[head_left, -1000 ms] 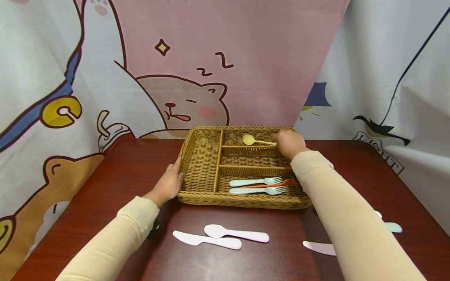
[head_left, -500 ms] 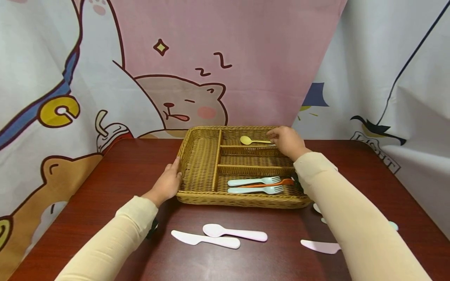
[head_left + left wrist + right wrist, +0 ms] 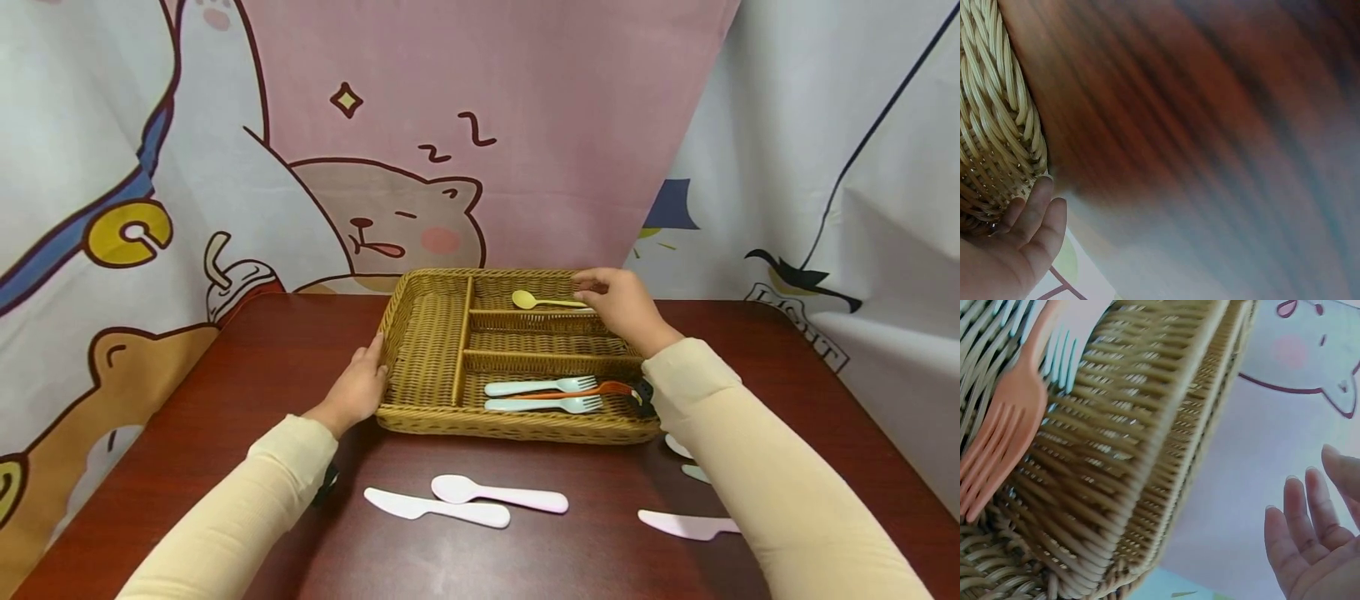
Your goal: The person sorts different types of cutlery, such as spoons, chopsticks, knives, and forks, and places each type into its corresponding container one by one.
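Brown table, yellow spoon in basket, right hand now drawing back

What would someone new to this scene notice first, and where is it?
Probably the big sleeping cartoon animal on the pink cloth behind the table. Next comes the wicker tray at the table's back, with the left hand at its left side and the right hand by its back right corner. Inside, an orange fork stands out between two pale forks in the front compartment.
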